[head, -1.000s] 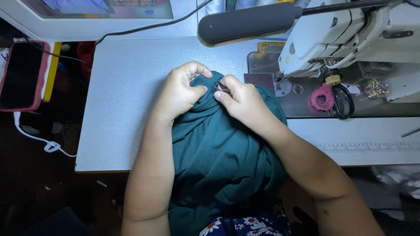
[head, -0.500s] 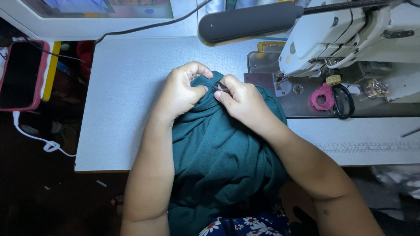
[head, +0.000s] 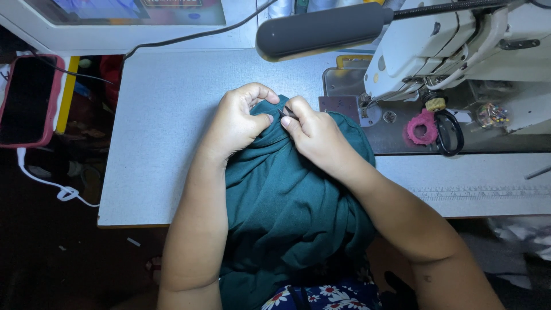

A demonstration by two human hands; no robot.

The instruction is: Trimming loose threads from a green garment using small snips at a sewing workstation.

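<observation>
Basically both hands bunch teal cloth (head: 287,195) on desk (head: 160,143): left hand (head: 238,123) fingers clamp fold, right hand (head: 313,135) pinches small tool; keep cloth taut, work slowly

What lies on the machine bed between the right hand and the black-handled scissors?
In the head view, a pink fuzzy ring lies between the right hand and the scissors, touching the scissors.

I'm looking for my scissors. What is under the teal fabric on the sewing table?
The teal fabric drapes over the grey table edge; whatever it covers is hidden. Both the left hand and right hand pinch it. Black-handled scissors lie beside the sewing machine.
</observation>
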